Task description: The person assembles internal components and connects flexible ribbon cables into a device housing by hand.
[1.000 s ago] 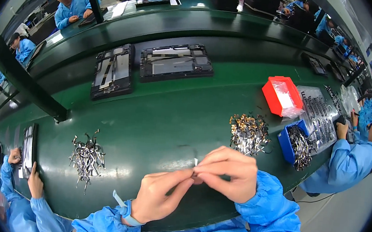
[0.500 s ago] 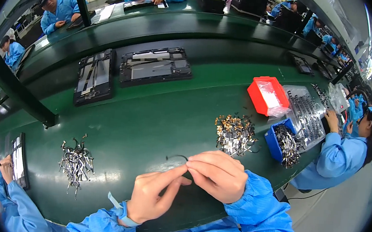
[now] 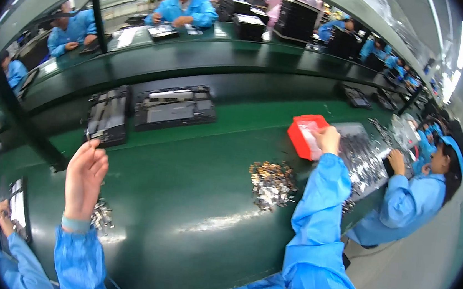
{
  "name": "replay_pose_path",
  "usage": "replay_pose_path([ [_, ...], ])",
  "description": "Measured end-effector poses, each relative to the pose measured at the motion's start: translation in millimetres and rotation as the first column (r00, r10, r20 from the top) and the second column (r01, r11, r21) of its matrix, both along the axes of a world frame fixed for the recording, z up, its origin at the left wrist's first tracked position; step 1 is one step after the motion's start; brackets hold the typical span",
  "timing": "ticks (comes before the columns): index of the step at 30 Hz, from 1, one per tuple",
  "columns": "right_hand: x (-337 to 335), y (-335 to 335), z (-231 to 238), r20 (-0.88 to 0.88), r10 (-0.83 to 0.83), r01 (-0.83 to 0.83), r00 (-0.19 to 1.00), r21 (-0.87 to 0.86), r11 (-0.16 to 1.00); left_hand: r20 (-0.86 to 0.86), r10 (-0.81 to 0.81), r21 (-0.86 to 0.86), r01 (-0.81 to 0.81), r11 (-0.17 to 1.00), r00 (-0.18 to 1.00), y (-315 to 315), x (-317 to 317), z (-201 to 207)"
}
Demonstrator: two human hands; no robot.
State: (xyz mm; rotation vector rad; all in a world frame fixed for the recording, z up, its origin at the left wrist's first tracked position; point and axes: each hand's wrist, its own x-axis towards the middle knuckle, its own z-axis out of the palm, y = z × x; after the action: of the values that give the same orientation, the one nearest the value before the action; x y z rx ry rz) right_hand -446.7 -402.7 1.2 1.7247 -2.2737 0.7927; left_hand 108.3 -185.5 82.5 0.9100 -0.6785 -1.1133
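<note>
Right hand (image 3: 328,139) in red bin (image 3: 301,135) of clear bags, grip unclear; left hand (image 3: 86,170) open.

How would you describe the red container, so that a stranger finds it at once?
Start from the long green bench and follow it to the person's right. Just past the heap of small metal parts stands the red bin, where the right hand reaches. It is the only bright red thing there.
</note>
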Motion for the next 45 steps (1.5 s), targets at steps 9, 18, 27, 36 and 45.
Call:
replay_pose_path([
  [9,133,-7,29,-0.005,0.533,-0.469,0.846,-0.484,0.739,0.65,0.078,-0.031,-0.076,0.997,0.756,-135,14,-30],
  [18,300,-73,-54,0.555,0.685,-0.732,0.472,-0.185,0.655,0.626,-0.077,0.242,-0.099,0.965,0.776,-215,12,-79],
  [27,253,-89,-18,0.945,0.308,-0.737,-0.108,-0.284,0.613,0.132,-0.555,0.495,0.43,0.755,0.821,-72,-100,28],
  [36,263,17,11,0.951,0.297,-0.982,-0.083,-0.028,-0.187,-0.052,-0.821,0.484,0.733,0.478,0.569,127,-113,14],
  [45,241,180,76,0.359,0.932,-0.994,-0.046,0.074,-0.078,0.291,-0.505,0.44,0.355,0.825,0.812,172,-111,-32],
])
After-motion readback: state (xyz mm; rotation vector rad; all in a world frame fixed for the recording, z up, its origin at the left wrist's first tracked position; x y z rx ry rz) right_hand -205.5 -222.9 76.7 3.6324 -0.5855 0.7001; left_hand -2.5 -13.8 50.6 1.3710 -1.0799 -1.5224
